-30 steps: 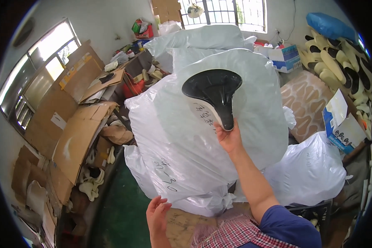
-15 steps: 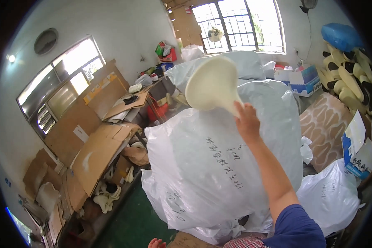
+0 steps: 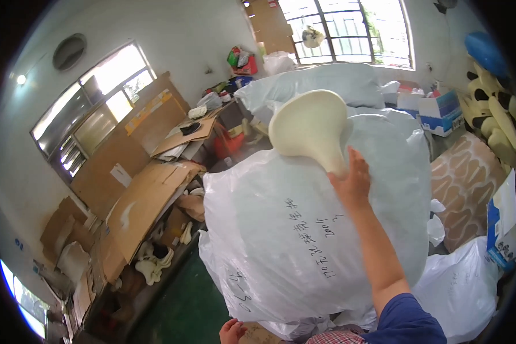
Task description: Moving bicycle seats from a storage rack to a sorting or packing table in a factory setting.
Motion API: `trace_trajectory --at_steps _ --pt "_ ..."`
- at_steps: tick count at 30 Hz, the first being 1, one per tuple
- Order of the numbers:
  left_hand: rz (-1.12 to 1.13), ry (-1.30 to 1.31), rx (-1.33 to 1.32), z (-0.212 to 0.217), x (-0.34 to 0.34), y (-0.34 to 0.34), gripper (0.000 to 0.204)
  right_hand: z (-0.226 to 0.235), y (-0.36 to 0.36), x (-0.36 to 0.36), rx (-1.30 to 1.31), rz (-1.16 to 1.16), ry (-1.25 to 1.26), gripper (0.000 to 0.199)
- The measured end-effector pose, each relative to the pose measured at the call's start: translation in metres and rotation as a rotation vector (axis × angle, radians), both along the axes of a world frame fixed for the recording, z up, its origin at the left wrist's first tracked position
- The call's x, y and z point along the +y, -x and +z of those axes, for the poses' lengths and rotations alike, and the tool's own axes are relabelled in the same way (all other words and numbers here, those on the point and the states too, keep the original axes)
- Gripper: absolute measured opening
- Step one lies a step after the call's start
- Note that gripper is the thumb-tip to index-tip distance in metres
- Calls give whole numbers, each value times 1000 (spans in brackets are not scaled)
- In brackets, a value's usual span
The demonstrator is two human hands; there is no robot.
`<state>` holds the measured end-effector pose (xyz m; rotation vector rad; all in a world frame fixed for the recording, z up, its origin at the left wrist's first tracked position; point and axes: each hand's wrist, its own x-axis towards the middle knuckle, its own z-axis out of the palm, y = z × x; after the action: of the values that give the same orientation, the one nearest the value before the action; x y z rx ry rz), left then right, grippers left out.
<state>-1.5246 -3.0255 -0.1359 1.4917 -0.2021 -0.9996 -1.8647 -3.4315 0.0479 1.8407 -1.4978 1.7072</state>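
A cream bicycle saddle pad [image 3: 309, 123], broad at the far end and narrow toward me, rests on top of a big stuffed white plastic bag [image 3: 258, 212] with handwriting on it. My right hand [image 3: 354, 182] is at the pad's narrow end, with the thumb on the left and the fingers stretched out along the right side. The fingers look loosened rather than wrapped round it. At the bottom edge my left hand [image 3: 231, 331] is partly in view beside the bag's near edge, loosely bent with fingers slightly apart. Nothing shows in it.
Flattened cardboard [image 3: 137, 212] leans over a cluttered shelf on the left. Another stuffed bag [image 3: 312, 83] lies behind, under the window. Blue-white boxes [image 3: 438, 114], a pile of cream and black pads [image 3: 493, 114], a patterned brown bundle [image 3: 467, 183] and a white bag [image 3: 461, 286] stand right.
The saddle pad has come down from a tilted hold onto the bag. My right fingers have straightened and spread from their grip. My left hand has come further into view.
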Motion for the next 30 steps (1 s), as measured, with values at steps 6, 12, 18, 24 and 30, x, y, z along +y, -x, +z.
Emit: trace_trajectory --at_steps 6,12,18,24,30 --pt "30 -278 -282 -20 28 7 28 -15 -40 35 -72 294 174 53" --pt "-268 -560 -741 -78 63 0 16 -124 -102 151 22 1020 -174 33" --pt "32 -642 -631 -86 180 11 14 -192 -147 270 309 1726 -607 21" --pt "273 -643 -457 -115 300 21 15 -205 -194 308 458 1826 -662 11" --pt "494 -695 -204 -137 442 54 15 -215 -295 396 299 1815 -816 13"
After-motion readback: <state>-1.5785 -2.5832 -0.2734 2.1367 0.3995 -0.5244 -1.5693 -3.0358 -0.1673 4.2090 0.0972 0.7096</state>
